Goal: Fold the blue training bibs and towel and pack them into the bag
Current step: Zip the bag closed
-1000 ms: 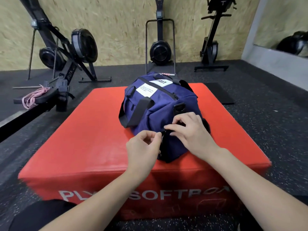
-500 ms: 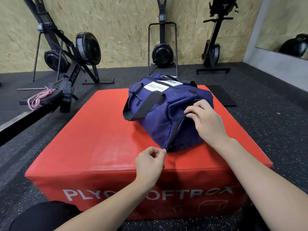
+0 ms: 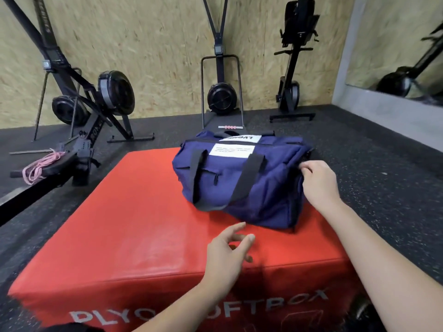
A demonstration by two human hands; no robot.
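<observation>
A navy blue duffel bag (image 3: pixel 242 180) with black handles and white labels lies on its side on the red soft plyo box (image 3: pixel 134 212), its long side facing me. My right hand (image 3: pixel 318 182) grips the bag's right end, fingers pinched on the fabric near the zip. My left hand (image 3: pixel 227 257) hovers over the box in front of the bag, fingers apart and holding nothing. No bibs or towel are in sight; the bag looks closed.
Black rowing and ski machines (image 3: pixel 105 101) stand along the wooden wall behind. A pink rope (image 3: pixel 40 167) lies on a machine at the left. Dark rubber floor surrounds the box. A mirror (image 3: pixel 395 44) is at the right.
The bag has been turned so its long side faces me. My left hand let go of the zip end and opened. My right hand moved along with the bag's right end.
</observation>
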